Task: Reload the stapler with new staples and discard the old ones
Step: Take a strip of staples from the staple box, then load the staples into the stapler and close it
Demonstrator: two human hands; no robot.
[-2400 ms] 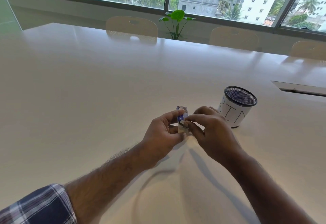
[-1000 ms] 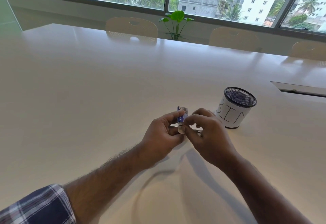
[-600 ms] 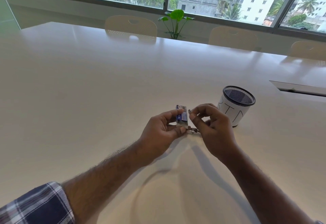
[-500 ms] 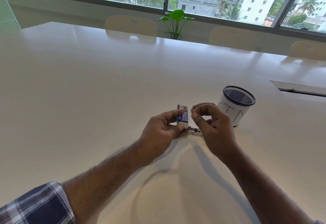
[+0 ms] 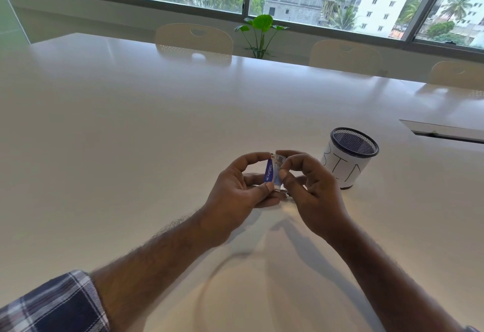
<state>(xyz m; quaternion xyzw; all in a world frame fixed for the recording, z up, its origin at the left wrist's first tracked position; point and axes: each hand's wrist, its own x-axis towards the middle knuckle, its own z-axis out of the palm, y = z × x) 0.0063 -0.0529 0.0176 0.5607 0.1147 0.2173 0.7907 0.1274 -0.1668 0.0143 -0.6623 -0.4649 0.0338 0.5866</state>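
Left hand: the left hand (image 5: 235, 190) grips a small blue staple box (image 5: 269, 173) upright, index finger on its top edge and thumb at its bottom, just above the desk (image 5: 131, 135).
Right hand: the right hand (image 5: 306, 180) is curled at the box's open side, thumb and index fingertip pinching there; whether a strip of staples is between them is too small to tell.
Change: half a second ago the right hand was drawn slightly away from the box; now it is back against it, and the box sits turned so its blue printed face shows.
Meaning: probably new staples are being pulled out, so the reload itself looks not yet begun.
Stapler: a small metal part (image 5: 284, 194) shows under the hands, perhaps the stapler; I cannot be sure.
Bin: a mesh-topped cup marked BIN (image 5: 348, 159) stands just right of the right hand.
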